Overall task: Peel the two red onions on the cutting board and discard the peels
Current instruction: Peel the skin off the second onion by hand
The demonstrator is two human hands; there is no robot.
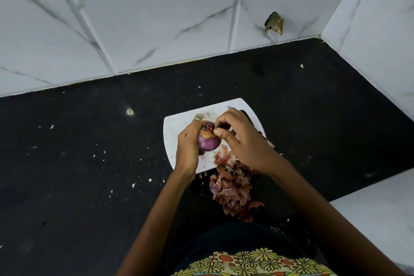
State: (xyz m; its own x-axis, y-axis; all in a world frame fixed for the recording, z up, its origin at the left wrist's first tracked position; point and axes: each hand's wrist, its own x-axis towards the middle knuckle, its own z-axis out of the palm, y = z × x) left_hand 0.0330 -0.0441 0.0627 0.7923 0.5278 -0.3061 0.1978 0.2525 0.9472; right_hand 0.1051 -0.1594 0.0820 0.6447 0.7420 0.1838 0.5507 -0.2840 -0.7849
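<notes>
Mid-peel, frame centre. One red onion (208, 139) held above the cutting board (179, 127), mostly bare purple, a papery patch left near its top. Left hand (189, 141) grip curled round the onion; right hand (242, 139) grip pinched at that patch, fingertips (218, 132) closed on skin. Onions counted: 1 visible; second not discernible, possibly hidden behind the right hand. Peel pile (233, 188): 1, lower centre, straddling board edge and black table (89, 163). Discarding not yet done.
</notes>
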